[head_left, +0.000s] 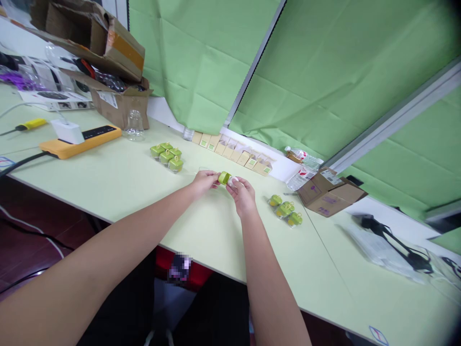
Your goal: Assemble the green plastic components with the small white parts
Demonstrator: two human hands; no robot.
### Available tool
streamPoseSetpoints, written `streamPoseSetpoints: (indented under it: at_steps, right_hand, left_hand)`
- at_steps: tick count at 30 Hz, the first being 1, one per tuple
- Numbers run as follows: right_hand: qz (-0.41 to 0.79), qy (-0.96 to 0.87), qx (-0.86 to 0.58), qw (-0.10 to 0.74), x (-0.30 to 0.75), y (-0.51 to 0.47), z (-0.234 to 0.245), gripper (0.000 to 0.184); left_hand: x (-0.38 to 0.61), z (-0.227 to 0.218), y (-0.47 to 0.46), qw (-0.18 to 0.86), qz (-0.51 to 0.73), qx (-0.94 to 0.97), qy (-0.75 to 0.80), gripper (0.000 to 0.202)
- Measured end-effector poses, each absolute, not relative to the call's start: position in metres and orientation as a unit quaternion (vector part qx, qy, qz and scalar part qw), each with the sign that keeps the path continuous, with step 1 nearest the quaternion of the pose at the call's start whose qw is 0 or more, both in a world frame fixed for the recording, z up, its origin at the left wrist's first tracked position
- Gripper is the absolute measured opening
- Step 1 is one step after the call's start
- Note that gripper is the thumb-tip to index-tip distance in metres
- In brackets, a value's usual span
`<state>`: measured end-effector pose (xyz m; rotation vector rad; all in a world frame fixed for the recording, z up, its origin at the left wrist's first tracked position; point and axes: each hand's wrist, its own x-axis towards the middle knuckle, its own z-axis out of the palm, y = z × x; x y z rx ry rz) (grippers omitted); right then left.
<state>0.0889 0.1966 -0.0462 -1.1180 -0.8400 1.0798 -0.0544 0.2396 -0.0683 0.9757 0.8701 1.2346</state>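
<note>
Both my hands meet over the middle of the pale green table (118, 187). My left hand (204, 181) pinches a small green cap (224, 178) from the left. My right hand (243, 193) closes on its other end, where a small clear or white piece shows between the fingers. A cluster of several green-capped small jars (166, 156) stands to the left of my hands. Three more green-capped jars (285, 210) sit to the right.
A row of small tan cartons (234, 151) lines the back edge under green curtains. A brown cardboard box (326, 192) and water bottles lie at right, black cables in a clear bag (389, 240) beyond. An orange power strip (81, 139), glass jar (134, 126) and open boxes stand left.
</note>
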Motion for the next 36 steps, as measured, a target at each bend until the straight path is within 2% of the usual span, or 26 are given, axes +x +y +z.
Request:
streamPoseSetpoints:
  at_steps: [12,20,26,31,36]
  right_hand:
    - [0.437,-0.438,-0.487,0.616,0.084,0.191,-0.044,0.040]
    - [0.461,-0.408,-0.495,0.613,0.092,0.195,-0.043,0.034]
    - [0.435,-0.404,-0.522,0.612,0.095,0.199,-0.046,0.046]
    - [0.396,-0.470,-0.544,0.571,0.091,0.197,-0.047,0.039]
    - [0.338,-0.544,-0.558,0.528,0.088,0.199,-0.052,0.051]
  left_hand:
    - [-0.054,-0.064,0.237,0.614,0.555,0.424,0.368,0.026]
    - [-0.056,-0.066,0.238,0.586,0.572,0.439,0.371,0.028]
    - [-0.057,-0.067,0.238,0.582,0.570,0.444,0.373,0.030]
    - [-0.056,-0.065,0.236,0.583,0.563,0.450,0.375,0.029]
    - [-0.055,-0.069,0.237,0.575,0.561,0.458,0.381,0.023]
